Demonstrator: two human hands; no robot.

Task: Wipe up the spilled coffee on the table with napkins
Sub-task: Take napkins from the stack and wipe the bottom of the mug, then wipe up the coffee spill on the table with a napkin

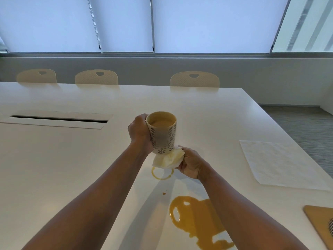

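Item: my left hand [139, 131], fingers wrapped closed around a patterned cup [162, 133] of coffee, raised above the white table [72, 159]. My right hand [191, 164], fingers pinched shut on a stained, crumpled napkin [168, 159] pressed under the cup's base. Coffee ring [162, 175] below; spilled coffee puddle [196, 219] nearer me; flat spare napkin [281, 163] right.

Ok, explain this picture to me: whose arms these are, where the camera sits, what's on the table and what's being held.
No machine here: a person wears one camera on the head, looking forward and down at their own bare arms. The left hand holds a patterned cup of coffee lifted above the white table. The right hand presses a stained crumpled napkin to the cup's bottom. Below lie a coffee ring and, nearer, a large coffee puddle. A flat clean napkin lies to the right.
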